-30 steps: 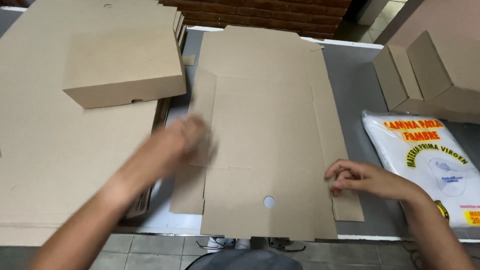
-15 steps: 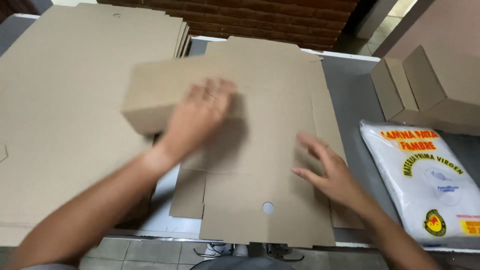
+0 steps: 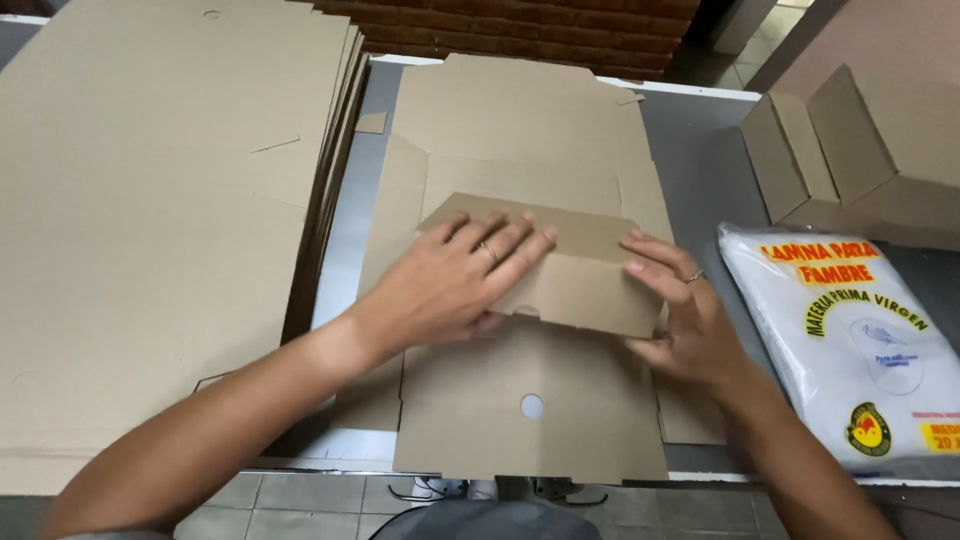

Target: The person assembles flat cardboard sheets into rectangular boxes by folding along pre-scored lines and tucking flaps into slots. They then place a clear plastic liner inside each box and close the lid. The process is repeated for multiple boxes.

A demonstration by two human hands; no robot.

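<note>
A small folded brown cardboard box lies on a flat die-cut cardboard sheet spread on the grey table. My left hand presses flat on the box's left half, fingers spread over its top. My right hand grips the box's right end, fingers on top and thumb below. A round hole shows in the near panel of the sheet.
A tall stack of flat cardboard sheets fills the left side. A white plastic bag with printed lettering lies at the right. Folded cardboard boxes stand at the far right. A brick wall runs along the back.
The small box has come from the left stack to the middle of the flat sheet. My left hand came with it, and my right hand moved up to grip its right end.
</note>
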